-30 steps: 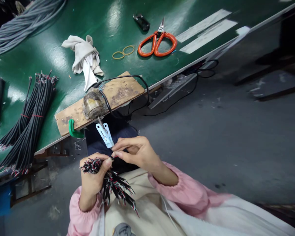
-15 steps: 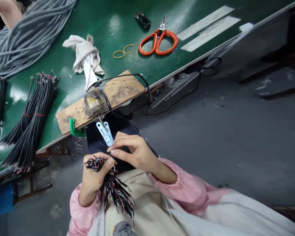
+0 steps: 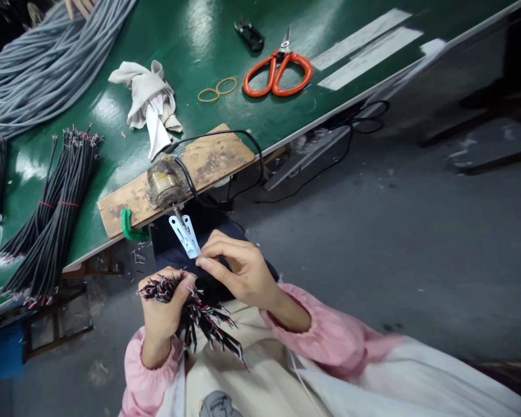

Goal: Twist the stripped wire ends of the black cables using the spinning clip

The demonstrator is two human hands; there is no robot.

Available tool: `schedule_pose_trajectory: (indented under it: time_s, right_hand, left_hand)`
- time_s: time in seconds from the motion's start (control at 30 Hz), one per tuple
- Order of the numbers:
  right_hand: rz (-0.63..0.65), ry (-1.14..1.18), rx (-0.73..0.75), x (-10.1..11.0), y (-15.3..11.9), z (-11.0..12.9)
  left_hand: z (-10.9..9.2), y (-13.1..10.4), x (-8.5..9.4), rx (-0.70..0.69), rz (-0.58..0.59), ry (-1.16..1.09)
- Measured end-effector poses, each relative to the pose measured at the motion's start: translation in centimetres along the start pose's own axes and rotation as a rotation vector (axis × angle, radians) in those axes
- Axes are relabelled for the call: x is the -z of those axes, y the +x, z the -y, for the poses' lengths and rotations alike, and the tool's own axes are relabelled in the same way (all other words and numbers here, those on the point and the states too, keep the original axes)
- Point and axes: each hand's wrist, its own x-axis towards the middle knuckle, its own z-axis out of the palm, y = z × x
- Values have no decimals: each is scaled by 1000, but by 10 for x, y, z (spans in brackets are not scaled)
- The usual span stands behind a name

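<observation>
My left hand (image 3: pixel 160 315) is closed around a bundle of black cables (image 3: pixel 208 318) with red, white and black wire ends. The ends stick out above the fist and fan out to its right. Thumb and fingers of my right hand (image 3: pixel 243 269) are pinched together at the lower tip of a light-blue clothespin (image 3: pixel 184 236). Whatever lies between those fingertips is too small to make out. The clothespin sits on the shaft of a small motor (image 3: pixel 165 182), which is fixed to a wooden board (image 3: pixel 219 153) at the table edge.
A green clamp (image 3: pixel 132 226) grips the board. On the green table (image 3: pixel 191 52) lie orange-handled scissors (image 3: pixel 280 75), a black tool (image 3: pixel 249 36), rubber bands (image 3: pixel 217 90), a white cloth (image 3: pixel 150 98), tied black cable bundles (image 3: pixel 65 202) and grey cables (image 3: pixel 56 69). Another person's hand (image 3: pixel 80 7) touches the grey cables.
My left hand has moved slightly left with the cable bundle, and its wire ends have tilted. My right hand stays at the clothespin tip. The other person's hand has shifted over the grey cables.
</observation>
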Motion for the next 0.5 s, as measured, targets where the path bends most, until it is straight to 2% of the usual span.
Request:
schedule_pose_trajectory:
  time_s: [0.2,0.33,0.5]
  right_hand:
    - [47,106,44,-2,0,3]
    - [-12,57,37,-6,1,8]
    - [-72,39,-3,-8,1,7]
  left_hand:
    - [-12,3,-6,20,-44,30]
    - [-18,5,-9,4,-42,59]
    - [-13,3,-10,-44,-51,65]
